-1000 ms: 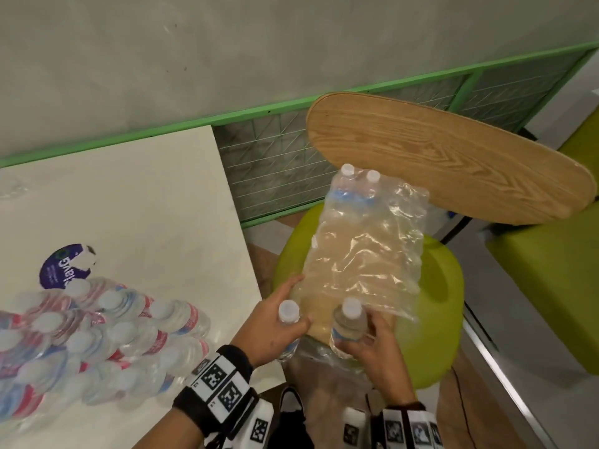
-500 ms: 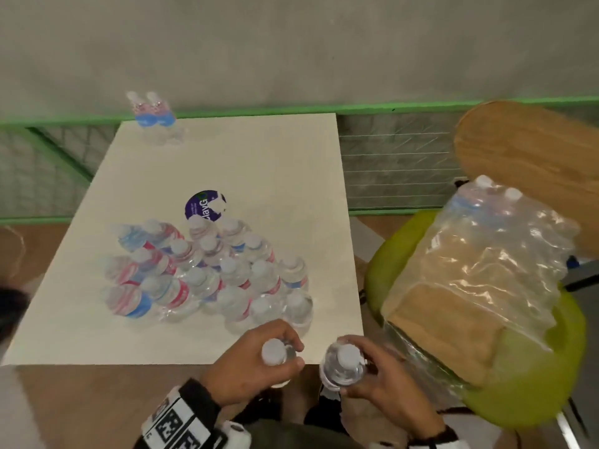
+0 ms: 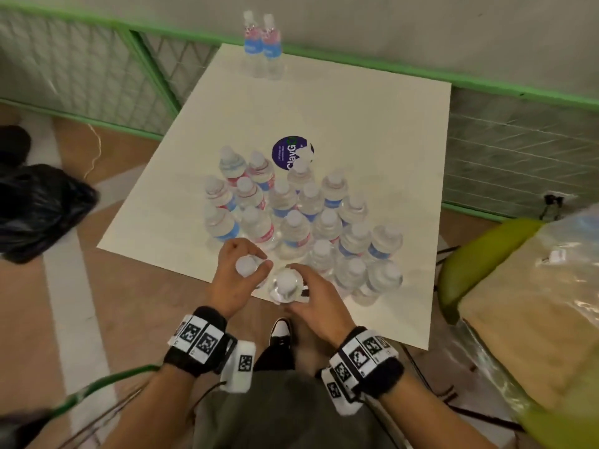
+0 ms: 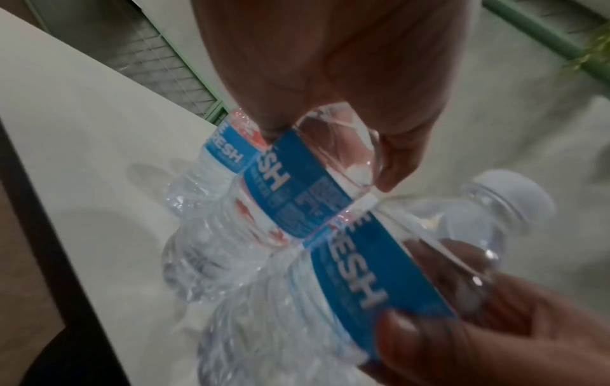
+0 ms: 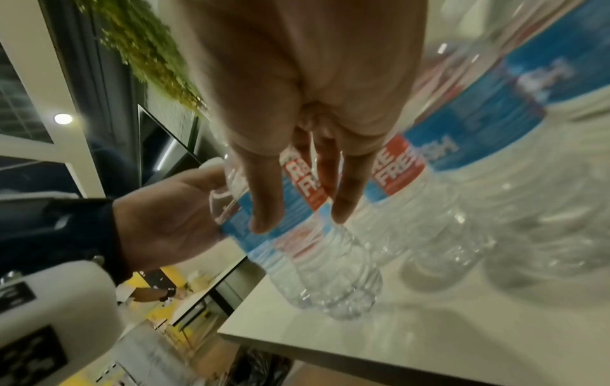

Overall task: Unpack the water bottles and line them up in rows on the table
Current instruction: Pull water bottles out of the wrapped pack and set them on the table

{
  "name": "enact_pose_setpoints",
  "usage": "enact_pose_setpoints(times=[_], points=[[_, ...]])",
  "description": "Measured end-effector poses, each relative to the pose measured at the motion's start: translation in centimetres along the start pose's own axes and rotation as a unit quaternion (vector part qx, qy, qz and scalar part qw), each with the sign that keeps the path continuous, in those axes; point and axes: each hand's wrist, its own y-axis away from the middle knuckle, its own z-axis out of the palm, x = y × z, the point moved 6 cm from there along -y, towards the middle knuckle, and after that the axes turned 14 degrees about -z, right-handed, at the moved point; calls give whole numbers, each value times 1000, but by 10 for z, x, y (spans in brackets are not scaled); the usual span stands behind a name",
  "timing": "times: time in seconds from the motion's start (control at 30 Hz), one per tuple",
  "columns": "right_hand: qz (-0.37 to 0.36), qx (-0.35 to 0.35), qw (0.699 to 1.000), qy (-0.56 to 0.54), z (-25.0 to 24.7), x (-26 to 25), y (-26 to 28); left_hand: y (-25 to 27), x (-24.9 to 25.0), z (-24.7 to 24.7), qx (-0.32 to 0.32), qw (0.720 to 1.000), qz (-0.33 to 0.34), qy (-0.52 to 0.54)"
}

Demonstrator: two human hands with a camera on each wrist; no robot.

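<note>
Head view: left hand [image 3: 238, 280] wrapped round the neck of one bottle [image 3: 246, 266], right hand [image 3: 316, 306] curled round a second bottle [image 3: 286, 284], both upright, side by side at the near edge of the counter [image 3: 372, 124]. Left wrist view: blue labels touching, thumb and fingers [image 4: 396, 146] pinching the shoulder. Right wrist view: bottle base just above or on the counter, cannot tell which. Just beyond, a cluster of standing bottles [image 3: 301, 215] in rough rows. Far edge, a pair of bottles [image 3: 262, 47]. Right, the plastic pack [image 3: 557, 286] on a green chair [image 3: 479, 254]. Left, a black bag [image 3: 39, 209] on the floor.
</note>
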Motion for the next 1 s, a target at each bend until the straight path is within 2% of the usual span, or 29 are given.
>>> enact_pose_setpoints(times=[0.2,0.47,0.73,0.8,0.93,1.0], points=[[28,67,997,-6,26,17,-31,-21,-21,-4,63,997,-38,2],[48,124,991,17,31,28,-44,-36,-26,-1,78,994,-66,26],[89,69,993,47,38,32,-41,-29,-37,-19,69,996,-53,-7],[117,25,989,83,39,35,-36,-24,-37,-25,73,996,-45,-15],[146,-84,975,142,32,27,-20,-8,-20,-42,123,992,-15,-22],[146,-135,972,122,23,16,-6,0,-2,-48,143,989,19,-38]])
